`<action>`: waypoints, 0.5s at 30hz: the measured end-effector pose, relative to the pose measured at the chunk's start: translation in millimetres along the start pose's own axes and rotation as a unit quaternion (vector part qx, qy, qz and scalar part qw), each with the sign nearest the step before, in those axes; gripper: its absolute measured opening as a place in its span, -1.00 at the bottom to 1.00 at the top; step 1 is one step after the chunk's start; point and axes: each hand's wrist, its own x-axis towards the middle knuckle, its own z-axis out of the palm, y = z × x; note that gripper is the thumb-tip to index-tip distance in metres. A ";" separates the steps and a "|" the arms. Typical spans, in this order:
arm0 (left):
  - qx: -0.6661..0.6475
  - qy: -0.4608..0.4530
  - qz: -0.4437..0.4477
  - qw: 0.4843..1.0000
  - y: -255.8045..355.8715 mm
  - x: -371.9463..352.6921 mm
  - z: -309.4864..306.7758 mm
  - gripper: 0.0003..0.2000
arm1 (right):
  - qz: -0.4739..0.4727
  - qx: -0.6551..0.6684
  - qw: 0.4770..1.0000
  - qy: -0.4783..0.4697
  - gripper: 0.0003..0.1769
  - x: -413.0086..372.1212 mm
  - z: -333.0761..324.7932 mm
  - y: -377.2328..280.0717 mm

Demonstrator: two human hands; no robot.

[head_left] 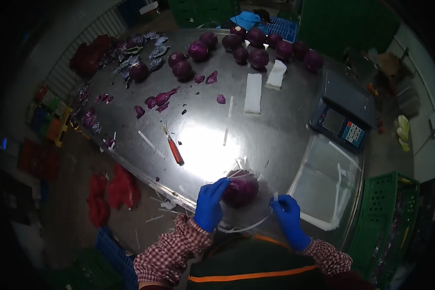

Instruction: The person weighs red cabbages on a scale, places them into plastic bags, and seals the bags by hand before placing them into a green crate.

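A purple cabbage (240,189) sits at the near edge of the metal table, with clear film around it. My left hand (210,203), in a blue glove, is at the cabbage's left side, its fingers together on the film near the top. Right of the cabbage is my right hand (288,217), also gloved in blue, its thumb and fingers pinched on a thin whitish strip (249,227) that curves below the cabbage. A knife with a red handle (175,151) lies to the left on the table.
Several purple cabbages (258,58) stand along the table's far side, beside loose leaves (158,99). White paper stacks (253,94), a scale (342,111) and a pile of clear film sheets (319,186) lie right. A person in blue (246,19) is beyond. Green crates (379,217) stand right.
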 end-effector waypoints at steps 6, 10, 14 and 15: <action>0.062 -0.011 -0.113 0.992 11.3 -32.1 0.7 -0.14 | -0.190 -0.223 0.955 0.046 -0.33 13.5 28.0 -39.2; 0.116 0.065 -0.129 0.983 1.2 -62.8 -0.2 -0.15 | 0.023 -0.319 0.909 -0.268 -0.14 38.5 15.5 -13.3; -0.149 0.059 -0.270 0.949 1.1 -79.7 10.3 -0.17 | -0.227 -0.256 0.927 -0.154 -0.08 2.4 42.5 -60.2; -0.151 0.060 -0.270 0.949 2.8 -83.5 10.2 -0.17 | -0.227 -0.258 0.926 -0.154 -0.08 -1.8 44.7 -57.2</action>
